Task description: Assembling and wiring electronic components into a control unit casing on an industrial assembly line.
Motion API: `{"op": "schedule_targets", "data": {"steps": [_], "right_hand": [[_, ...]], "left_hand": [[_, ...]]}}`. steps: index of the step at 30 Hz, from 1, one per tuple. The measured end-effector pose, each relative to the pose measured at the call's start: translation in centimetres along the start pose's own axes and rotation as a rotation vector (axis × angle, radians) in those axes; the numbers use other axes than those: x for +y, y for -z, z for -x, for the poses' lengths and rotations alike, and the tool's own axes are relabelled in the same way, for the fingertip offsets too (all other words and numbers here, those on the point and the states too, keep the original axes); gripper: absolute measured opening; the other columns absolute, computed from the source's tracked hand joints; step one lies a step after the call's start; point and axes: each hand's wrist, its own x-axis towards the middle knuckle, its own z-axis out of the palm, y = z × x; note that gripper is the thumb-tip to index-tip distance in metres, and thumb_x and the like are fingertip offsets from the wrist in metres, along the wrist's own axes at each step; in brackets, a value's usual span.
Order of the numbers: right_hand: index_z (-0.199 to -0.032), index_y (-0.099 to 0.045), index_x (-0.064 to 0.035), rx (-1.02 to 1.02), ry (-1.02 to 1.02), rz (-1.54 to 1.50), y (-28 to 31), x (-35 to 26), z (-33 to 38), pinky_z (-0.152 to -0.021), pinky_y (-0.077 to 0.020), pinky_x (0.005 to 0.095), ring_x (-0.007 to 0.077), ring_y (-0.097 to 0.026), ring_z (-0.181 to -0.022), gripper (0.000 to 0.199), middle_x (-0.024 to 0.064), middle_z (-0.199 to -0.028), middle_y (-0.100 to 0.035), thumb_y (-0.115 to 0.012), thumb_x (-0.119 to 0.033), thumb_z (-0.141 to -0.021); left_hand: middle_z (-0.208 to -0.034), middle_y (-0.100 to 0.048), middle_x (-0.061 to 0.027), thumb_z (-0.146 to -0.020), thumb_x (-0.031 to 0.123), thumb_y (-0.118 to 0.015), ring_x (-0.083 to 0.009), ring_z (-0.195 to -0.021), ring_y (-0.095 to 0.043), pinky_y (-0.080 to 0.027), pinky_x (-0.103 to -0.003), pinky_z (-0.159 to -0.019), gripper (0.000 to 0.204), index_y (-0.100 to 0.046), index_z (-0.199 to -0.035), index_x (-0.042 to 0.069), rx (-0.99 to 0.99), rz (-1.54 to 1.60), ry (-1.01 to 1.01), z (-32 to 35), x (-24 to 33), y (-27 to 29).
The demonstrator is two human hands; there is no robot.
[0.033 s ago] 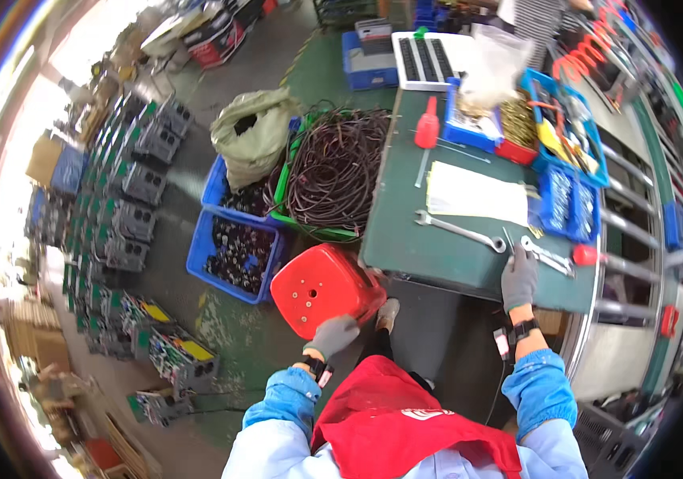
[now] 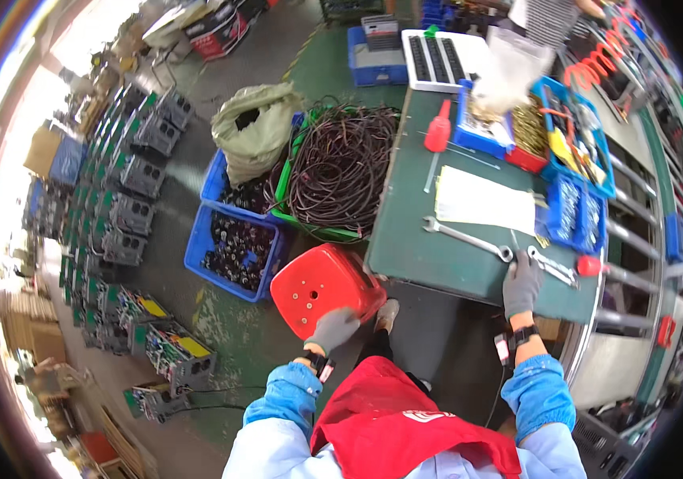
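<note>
In the head view, the grey-gloved left hand [image 2: 333, 327] gripped the near edge of a red plastic stool [image 2: 321, 286] that stood tilted on the floor beside the green workbench [image 2: 413, 239]. The grey-gloved right hand [image 2: 523, 283] rested on the bench, fingers closed over the end of a silver open-ended spanner [image 2: 553, 267], just beside a longer steel spanner [image 2: 467, 237]

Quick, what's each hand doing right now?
Left hand: closed on the red stool.
Right hand: resting on the green table, touching a wrench.
</note>
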Motion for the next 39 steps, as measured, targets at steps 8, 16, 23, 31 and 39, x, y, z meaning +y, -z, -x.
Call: {"op": "schedule_targets", "data": {"steps": [8, 16, 23, 31, 39], "right_hand": [[-0.130, -0.053, 0.0007, 0.063, -0.050, 0.179, -2.0, -1.7, -0.1, -0.093, -0.0423, 0.0507, 0.0440, -0.053, -0.105, 0.042, 0.0262, -0.111, -0.057, -0.052, -0.011, -0.090], [-0.128, -0.054, 0.0056, 0.030, -0.092, 0.106, -2.4, -1.6, -0.4, -0.090, -0.0438, 0.0467, 0.0421, -0.055, -0.101, 0.039, 0.0264, -0.112, -0.055, -0.048, -0.005, -0.091], [-0.131, -0.052, 0.0045, 0.001, -0.100, 0.079, -2.2, -2.0, -0.7, -0.089, -0.0440, 0.0464, 0.0407, -0.055, -0.099, 0.041, 0.0248, -0.110, -0.055, -0.049, -0.005, -0.091], [-0.131, -0.052, 0.0013, 0.045, -0.084, 0.092, -2.1, -1.2, -0.2, -0.093, -0.0441, 0.0464, 0.0404, -0.054, -0.105, 0.040, 0.0238, -0.113, -0.057, -0.051, -0.010, -0.093], [-0.133, -0.048, 0.0006, 0.112, -0.169, -0.253, 0.5, -1.7, 1.1, -0.096, -0.0443, 0.0451, 0.0417, -0.055, -0.111, 0.048, 0.0244, -0.118, -0.058, -0.060, -0.011, -0.088]], "left_hand": [[-0.116, -0.062, -0.0193, -0.084, 0.031, -0.062, -0.0365, -0.107, -0.060, -0.048, -0.045, -0.093, 0.052, -0.052, -0.129, 0.007, 0.487, 0.030, 0.334, -26.0, -6.9, 8.2], [-0.124, -0.062, -0.0133, -0.086, 0.028, -0.060, -0.0346, -0.115, -0.058, -0.048, -0.053, -0.092, 0.039, -0.058, -0.122, 0.013, 0.183, -0.271, 0.518, -38.5, -10.6, 10.3], [-0.077, -0.064, -0.0155, -0.090, 0.024, -0.062, -0.0304, -0.070, -0.063, -0.049, -0.040, -0.065, 0.019, -0.064, -0.097, 0.006, 0.869, 0.275, 0.004, -31.3, -10.0, 13.0], [-0.053, -0.027, 0.0075, -0.097, 0.027, -0.057, -0.0052, -0.042, -0.027, -0.024, -0.025, -0.038, 0.029, -0.061, -0.104, -0.001, 0.976, 1.249, -0.119, -13.4, -0.9, 31.6], [-0.051, -0.022, 0.0092, -0.103, 0.021, -0.044, -0.0038, -0.039, -0.019, -0.018, -0.024, -0.037, 0.029, -0.061, -0.111, -0.001, 0.593, 1.499, -0.576, 8.0, 8.6, 36.8]]}}
